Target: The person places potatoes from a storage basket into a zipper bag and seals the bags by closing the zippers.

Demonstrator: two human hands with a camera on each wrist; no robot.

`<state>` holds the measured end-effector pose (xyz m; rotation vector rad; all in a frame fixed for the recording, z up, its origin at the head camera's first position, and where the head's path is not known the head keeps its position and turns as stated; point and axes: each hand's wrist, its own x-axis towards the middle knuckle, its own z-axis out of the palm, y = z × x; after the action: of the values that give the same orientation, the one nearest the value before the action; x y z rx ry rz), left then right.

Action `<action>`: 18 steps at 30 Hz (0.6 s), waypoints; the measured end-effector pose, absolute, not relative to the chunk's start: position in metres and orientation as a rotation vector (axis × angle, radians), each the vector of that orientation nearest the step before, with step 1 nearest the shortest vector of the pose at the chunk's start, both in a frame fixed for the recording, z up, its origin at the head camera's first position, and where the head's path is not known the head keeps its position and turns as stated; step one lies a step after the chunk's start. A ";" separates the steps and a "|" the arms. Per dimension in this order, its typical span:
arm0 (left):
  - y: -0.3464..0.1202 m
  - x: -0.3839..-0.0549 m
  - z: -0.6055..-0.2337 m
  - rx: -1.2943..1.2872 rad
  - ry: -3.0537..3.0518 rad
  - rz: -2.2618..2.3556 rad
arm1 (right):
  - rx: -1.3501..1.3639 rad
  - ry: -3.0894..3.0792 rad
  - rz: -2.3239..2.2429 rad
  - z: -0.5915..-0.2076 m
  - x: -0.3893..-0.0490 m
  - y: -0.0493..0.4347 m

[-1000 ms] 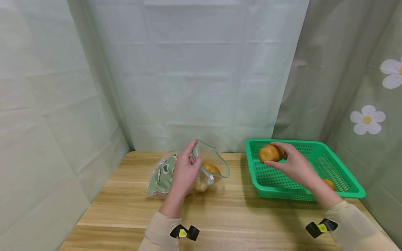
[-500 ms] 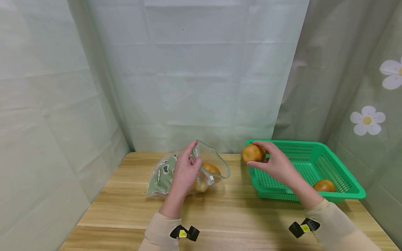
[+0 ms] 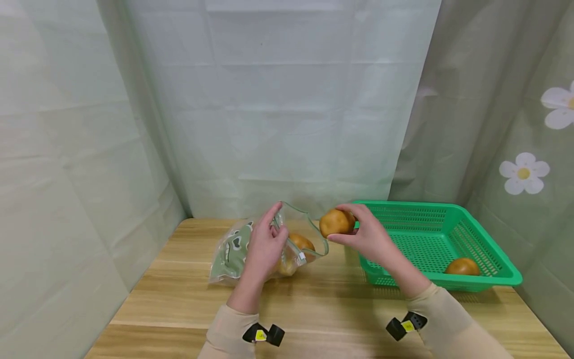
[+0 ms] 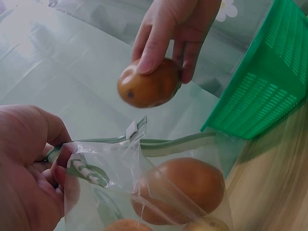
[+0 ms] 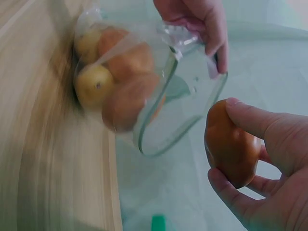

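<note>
My left hand (image 3: 265,247) pinches the rim of a clear zip bag (image 3: 322,230), whose mouth gapes toward the right. Several round fruits fill the bag: brown-orange ones (image 5: 126,108) and yellow ones (image 5: 94,86). On its front is a green cartoon face print (image 3: 235,249). Just right of the bag's mouth, my right hand (image 3: 369,237) holds a smooth, lumpy brown-orange fruit (image 3: 336,223) between thumb and fingers. In the left wrist view that held fruit, with a dark spot on its end, hangs above the white slider (image 4: 132,130) of the bag.
A green plastic basket (image 3: 369,273) stands on the right side of the wooden table (image 3: 314,319), with one brown-orange fruit (image 3: 463,267) in its near right corner. Pale cloth curtains (image 3: 287,124) enclose the table at the back and sides.
My right hand has carried the fruit leftward from over the basket to beside the bag's mouth. This uncovers the fruit in the basket's corner. My left hand and the bag stay put.
</note>
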<state>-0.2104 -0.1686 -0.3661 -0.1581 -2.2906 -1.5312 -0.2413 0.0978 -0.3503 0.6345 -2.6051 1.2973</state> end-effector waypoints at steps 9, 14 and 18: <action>-0.169 -0.212 -0.367 -0.153 -2.289 -1.517 | 0.694 -2.562 1.307 -0.356 -0.243 0.071; -0.169 -0.212 -0.367 -0.153 -2.288 -1.518 | 0.699 -2.578 1.296 -0.360 -0.244 0.059; -0.169 -0.213 -0.367 -0.152 -2.290 -1.515 | 0.687 -2.593 1.292 -0.362 -0.244 0.050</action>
<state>-0.2126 -0.1692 -0.3670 -0.1520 -2.2896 -1.5151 -0.2444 0.0503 -0.3622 0.6865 -2.5932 1.2918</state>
